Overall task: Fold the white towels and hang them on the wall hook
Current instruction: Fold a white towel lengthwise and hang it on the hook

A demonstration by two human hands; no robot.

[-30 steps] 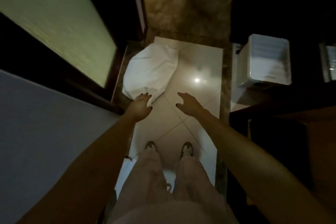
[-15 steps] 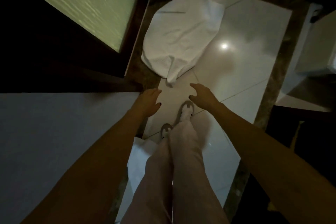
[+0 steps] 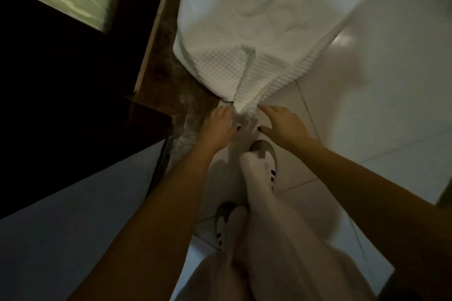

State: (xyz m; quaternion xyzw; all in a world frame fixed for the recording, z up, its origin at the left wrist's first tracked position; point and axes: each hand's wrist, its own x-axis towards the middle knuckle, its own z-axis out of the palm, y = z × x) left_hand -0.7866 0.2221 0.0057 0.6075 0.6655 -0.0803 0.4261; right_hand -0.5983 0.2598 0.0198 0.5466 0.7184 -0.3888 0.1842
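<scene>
You are bent over a pale glossy tile floor (image 3: 367,110), both hands down at the near, bunched tip of a white towel (image 3: 269,19). The towel spreads away beyond your fingertips, loose and rumpled, with no fold made in it yet. Your left hand (image 3: 216,127) sits against the tip's left side, and blur hides whether it grips. Your right hand (image 3: 281,124) reaches in from the other side, fingers stretched out and touching the cloth, holding nothing. By my reading the task has barely begun: folding and hanging are all still ahead, and no wall hook is in view. Left of your hands stands a dark door (image 3: 73,85) with a frosted pane. Your shoes (image 3: 265,156) stand just behind your hands.
</scene>
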